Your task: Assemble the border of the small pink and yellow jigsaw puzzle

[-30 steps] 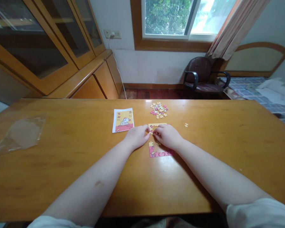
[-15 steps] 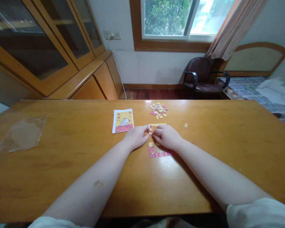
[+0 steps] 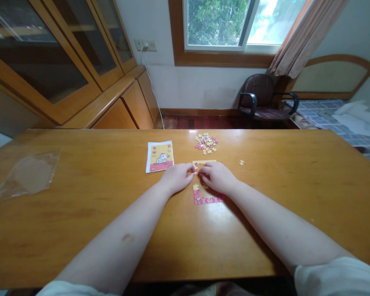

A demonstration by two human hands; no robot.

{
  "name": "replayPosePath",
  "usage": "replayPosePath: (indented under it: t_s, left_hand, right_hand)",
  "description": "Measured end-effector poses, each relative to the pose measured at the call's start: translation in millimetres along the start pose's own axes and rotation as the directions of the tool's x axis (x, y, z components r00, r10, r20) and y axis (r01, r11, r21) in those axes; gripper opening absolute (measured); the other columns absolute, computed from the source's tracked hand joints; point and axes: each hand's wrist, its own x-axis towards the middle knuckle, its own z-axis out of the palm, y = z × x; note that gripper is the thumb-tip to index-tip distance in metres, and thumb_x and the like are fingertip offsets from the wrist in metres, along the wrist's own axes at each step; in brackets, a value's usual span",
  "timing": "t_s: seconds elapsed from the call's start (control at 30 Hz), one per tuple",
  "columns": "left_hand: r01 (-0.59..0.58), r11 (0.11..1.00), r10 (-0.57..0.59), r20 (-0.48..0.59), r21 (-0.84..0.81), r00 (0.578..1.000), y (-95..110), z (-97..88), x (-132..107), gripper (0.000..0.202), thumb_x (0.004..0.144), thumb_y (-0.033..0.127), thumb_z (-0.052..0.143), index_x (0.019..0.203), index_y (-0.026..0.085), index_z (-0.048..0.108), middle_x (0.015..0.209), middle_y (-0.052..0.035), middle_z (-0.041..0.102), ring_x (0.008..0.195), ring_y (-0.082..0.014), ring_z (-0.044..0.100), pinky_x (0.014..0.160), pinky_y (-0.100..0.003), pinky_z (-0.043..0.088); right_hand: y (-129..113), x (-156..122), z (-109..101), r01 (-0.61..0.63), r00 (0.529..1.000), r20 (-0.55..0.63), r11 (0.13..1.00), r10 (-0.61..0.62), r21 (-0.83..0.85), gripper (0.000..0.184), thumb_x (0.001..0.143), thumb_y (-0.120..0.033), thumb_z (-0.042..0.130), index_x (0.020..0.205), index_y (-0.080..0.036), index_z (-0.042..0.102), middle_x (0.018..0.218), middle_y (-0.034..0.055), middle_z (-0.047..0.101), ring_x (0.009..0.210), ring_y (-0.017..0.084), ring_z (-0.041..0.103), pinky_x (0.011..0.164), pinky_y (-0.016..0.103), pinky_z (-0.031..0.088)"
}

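A jigsaw border lies on the table in two parts: a yellow upper part (image 3: 207,161) and a pink lower part (image 3: 207,201), with a gap along the left side. My left hand (image 3: 179,178) has its fingertips pinched at the left end of the upper part, on a jigsaw piece (image 3: 196,172). From the other side, my right hand (image 3: 218,176) reaches over the border with bent fingers close to the same piece; what its fingertips hold is hidden. Under my right hand a loose yellow piece (image 3: 205,186) lies inside the border.
Behind the border sits a pile of loose jigsaw pieces (image 3: 206,143). A single piece (image 3: 241,163) lies to the right. The printed picture card (image 3: 160,157) is left of my hands, and a clear plastic bag (image 3: 31,174) rests at the table's far left.
My right fingertips have shifted very slightly to the right, away from the left fingertips. My left hand and the pieces on the table look the same.
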Motion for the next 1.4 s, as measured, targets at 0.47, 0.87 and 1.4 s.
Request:
replayPosePath:
  t_s: [0.47, 0.87, 1.4]
  left_hand:
    - [0.002, 0.998, -0.003, -0.009, -0.058, 1.000, 0.5, -1.8, 0.0, 0.022, 0.087, 0.028, 0.046, 0.097, 0.023, 0.065, 0.087, -0.0037, 0.070, 0.078, -0.0195, 0.063, 0.065, -0.027, 0.042]
    - [-0.014, 0.998, 0.012, -0.019, -0.058, 1.000, -1.7, -0.6, 0.5, 0.023, 0.087, 0.029, 0.045, 0.096, 0.022, 0.065, 0.085, -0.0034, 0.069, 0.077, -0.0189, 0.062, 0.064, -0.027, 0.041]
    - [-0.175, 0.984, 0.177, 0.074, -0.028, 0.981, 8.2, -3.2, -6.3, 0.021, 0.081, 0.033, 0.055, 0.097, 0.026, 0.066, 0.078, 0.0001, 0.067, 0.074, -0.0173, 0.062, 0.064, -0.025, 0.040]
  right_hand:
    - [-2.4, -8.5, -36.2, -0.136, 0.942, 0.306, 0.990, 0.142, -0.038, 0.028, 0.074, -0.024, 0.061, 0.098, -0.031, 0.074, 0.084, 0.0017, 0.072, 0.074, 0.018, 0.063, 0.063, 0.025, 0.040]
    - [-16.1, -6.1, -31.1, -0.235, 0.893, 0.387, 0.971, 0.231, -0.037, 0.024, 0.074, -0.021, 0.059, 0.095, -0.022, 0.071, 0.083, 0.0073, 0.073, 0.072, 0.022, 0.067, 0.058, 0.026, 0.040]
    - [-16.0, -2.5, -13.9, -0.264, 0.930, 0.254, 0.964, 0.265, -0.041, 0.023, 0.084, -0.027, 0.050, 0.101, -0.019, 0.062, 0.091, 0.0089, 0.071, 0.082, 0.023, 0.067, 0.065, 0.028, 0.044]
